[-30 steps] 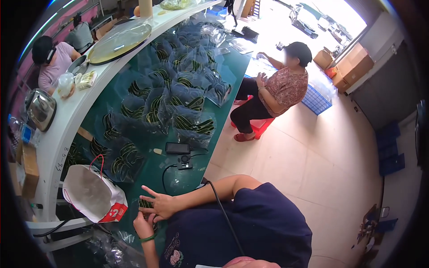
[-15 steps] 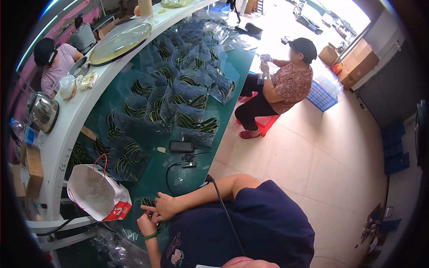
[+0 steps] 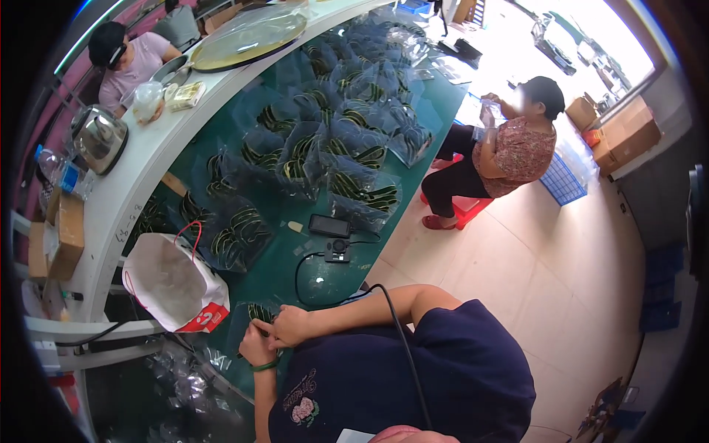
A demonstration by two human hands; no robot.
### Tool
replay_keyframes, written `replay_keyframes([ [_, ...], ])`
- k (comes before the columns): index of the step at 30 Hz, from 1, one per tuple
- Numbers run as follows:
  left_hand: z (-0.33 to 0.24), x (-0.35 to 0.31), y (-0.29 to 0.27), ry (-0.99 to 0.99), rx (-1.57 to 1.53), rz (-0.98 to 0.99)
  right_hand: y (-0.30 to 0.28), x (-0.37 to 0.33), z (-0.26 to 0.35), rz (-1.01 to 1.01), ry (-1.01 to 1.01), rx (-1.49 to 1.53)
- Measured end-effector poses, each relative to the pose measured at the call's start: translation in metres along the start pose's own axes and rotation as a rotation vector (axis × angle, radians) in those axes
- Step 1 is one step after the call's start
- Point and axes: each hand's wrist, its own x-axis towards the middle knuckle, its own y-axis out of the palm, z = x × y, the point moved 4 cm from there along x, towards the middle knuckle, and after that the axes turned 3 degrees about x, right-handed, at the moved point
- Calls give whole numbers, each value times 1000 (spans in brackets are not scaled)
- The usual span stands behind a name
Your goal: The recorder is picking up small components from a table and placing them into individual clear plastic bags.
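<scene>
Both of our hands are down at the near edge of the green table [image 3: 295,266], close against our dark blue shirt. Left hand [image 3: 256,345], green band at the wrist, is curled around the lower side of a small clear bag of black-and-green striped bands [image 3: 260,313]. Right hand [image 3: 289,325] lies over the bag's right side, fingers bent and pressing on it; the two hands touch each other. The bag sits flat on the table between them, mostly covered, so we cannot say for sure whether it is pinched or only held down.

Just left of our hands: an open white paper bag with red trim [image 3: 171,284], lying on its side, mouth toward us. Beyond the hands a black cable [image 3: 301,275] loops across the table to a small black device [image 3: 337,250], with a dark phone [image 3: 330,226] just behind it.

Further up the table, a wide spread of clear bags of the same striped bands [image 3: 325,140], overlapping one another. A white shelf [image 3: 140,170] curves along the left side, carrying a metal kettle [image 3: 100,136], a cardboard box [image 3: 59,236] and a round wrapped tray [image 3: 247,37].

A person in a patterned top [image 3: 509,155] sits on a red stool at the table's right side. Another person in a pale pink top [image 3: 136,59] is behind the shelf.
</scene>
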Motion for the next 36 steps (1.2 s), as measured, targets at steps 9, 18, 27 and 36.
replay_keyframes([
  [9,-6,-5,-23,-78,-775,323,-63,-52,-14,-182,-86,322],
  [18,-1,-7,-40,-43,-580,259,-99,-71,-37,-380,55,564],
  [27,-41,-33,-109,17,-489,-9,-91,-29,-37,-419,-263,-57],
  [36,18,-42,-86,203,-122,-250,-63,-45,-26,-397,-554,-354],
])
